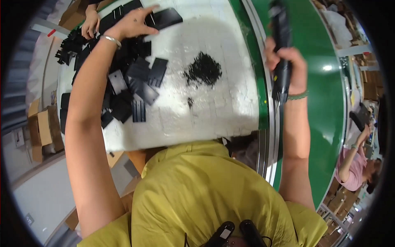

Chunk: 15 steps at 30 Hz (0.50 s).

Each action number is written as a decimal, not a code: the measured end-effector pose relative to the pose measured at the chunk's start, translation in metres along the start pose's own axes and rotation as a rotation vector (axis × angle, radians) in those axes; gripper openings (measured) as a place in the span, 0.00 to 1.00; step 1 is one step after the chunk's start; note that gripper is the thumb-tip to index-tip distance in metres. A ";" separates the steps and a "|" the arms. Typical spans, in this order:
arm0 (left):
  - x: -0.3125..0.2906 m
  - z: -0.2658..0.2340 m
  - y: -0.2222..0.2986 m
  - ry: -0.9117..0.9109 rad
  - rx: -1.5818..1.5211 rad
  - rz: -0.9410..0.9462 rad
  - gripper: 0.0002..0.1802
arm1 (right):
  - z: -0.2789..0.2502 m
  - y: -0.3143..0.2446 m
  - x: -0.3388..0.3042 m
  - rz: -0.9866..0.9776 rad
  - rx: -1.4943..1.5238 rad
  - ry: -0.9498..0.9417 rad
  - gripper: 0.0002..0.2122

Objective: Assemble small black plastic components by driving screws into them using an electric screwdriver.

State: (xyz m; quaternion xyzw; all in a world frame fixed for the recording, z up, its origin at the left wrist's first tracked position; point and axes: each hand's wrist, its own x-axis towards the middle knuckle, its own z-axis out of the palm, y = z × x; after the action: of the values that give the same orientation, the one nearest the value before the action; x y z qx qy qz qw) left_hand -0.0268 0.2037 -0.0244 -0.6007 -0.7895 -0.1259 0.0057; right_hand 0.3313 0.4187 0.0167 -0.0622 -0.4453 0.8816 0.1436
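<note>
My left hand (133,22) reaches to the far left of the white work surface, fingers and thumb spread, with nothing in its grasp. Close to its fingertips lies a flat black plastic panel (169,17); whether they touch, I cannot tell. My right hand (293,61) is closed around a long black plastic part (282,49), held over the green surface on the right. Motion blurs the part's far end, and its near end looks ribbed. Below my left hand spreads a heap of black plastic plates (140,76). A pile of tiny black pieces (203,69) sits mid-surface.
Another person's hand (90,24) is beside the heap at far left. A metal rail (271,136) divides the white work surface (230,111) from the green surface (323,107). An opened cardboard box (43,129) stands left. At far right a person in pink (352,164) holds a black part.
</note>
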 end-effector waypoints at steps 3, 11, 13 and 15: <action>-0.001 -0.027 0.057 -0.074 -0.001 -0.225 0.44 | 0.036 -0.030 -0.006 -0.077 0.019 0.050 0.19; -0.106 -0.061 0.189 0.194 -0.299 -0.184 0.42 | 0.060 0.002 -0.013 -0.228 -0.204 -0.037 0.20; -0.148 -0.040 0.214 0.062 -0.208 -0.117 0.42 | 0.064 0.013 -0.008 -0.317 -0.131 -0.040 0.14; -0.178 -0.012 0.228 -0.010 -0.285 -0.140 0.43 | 0.085 0.021 -0.003 -0.395 -0.112 0.077 0.11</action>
State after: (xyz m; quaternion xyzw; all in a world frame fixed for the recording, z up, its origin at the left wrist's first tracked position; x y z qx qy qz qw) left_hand 0.2376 0.0888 0.0027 -0.5396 -0.8035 -0.2338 -0.0923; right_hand 0.3100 0.3404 0.0506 -0.0155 -0.4914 0.8071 0.3268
